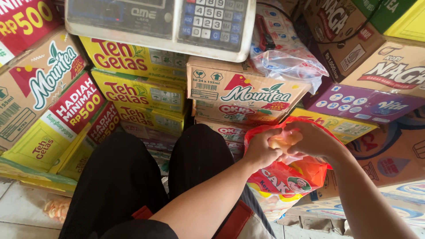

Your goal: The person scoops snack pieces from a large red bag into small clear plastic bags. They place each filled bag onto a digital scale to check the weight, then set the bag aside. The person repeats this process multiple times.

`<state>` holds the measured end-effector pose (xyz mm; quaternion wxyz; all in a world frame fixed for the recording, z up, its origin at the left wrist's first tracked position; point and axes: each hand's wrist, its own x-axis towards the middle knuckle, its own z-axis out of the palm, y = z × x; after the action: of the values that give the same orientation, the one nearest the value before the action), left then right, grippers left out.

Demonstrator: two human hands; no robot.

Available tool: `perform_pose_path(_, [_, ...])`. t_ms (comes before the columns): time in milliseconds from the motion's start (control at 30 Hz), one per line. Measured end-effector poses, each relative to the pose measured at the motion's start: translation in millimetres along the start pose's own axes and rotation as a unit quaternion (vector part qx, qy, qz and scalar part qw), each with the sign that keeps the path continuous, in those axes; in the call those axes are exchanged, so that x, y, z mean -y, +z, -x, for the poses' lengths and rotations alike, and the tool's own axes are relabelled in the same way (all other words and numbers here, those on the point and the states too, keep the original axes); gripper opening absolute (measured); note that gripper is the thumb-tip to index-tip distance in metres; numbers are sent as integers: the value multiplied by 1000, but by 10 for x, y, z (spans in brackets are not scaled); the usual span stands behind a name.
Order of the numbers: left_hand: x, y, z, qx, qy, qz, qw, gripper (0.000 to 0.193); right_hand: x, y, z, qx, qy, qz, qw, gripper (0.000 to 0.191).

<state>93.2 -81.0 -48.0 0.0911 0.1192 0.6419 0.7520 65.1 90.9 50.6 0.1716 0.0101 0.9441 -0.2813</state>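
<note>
A red and orange plastic snack bag (283,179) with crackers inside rests against my right knee (199,146). My left hand (261,152) grips the bag's gathered top from the left side. My right hand (315,138) closes on the same bunched plastic from the right, and the fingers of both hands meet over the bag's mouth. Pale crackers show through the plastic between my fingers.
Stacked cardboard drink cartons (239,93) fill the space ahead and to both sides. A white electronic weighing scale (159,26) sits on top of them. A clear plastic bag (287,59) lies on the cartons. A few crackers (55,208) lie on the tiled floor at lower left.
</note>
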Motion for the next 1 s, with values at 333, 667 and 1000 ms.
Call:
perform_pose_path(333, [-107, -21, -2, -5, -5, -10, 1000, 67, -146, 95, -60, -39, -35, -234, 971, 32])
perform_pose_path(667, [-93, 5, -26, -7, -17, 8, 1000, 69, -145, 99, 5, -111, -3, -249, 962, 19])
perform_pose_path(1000, [-16, 15, -91, -33, 67, -117, 990, 67, -957, 228, -417, -105, 158, 17, 982, 27])
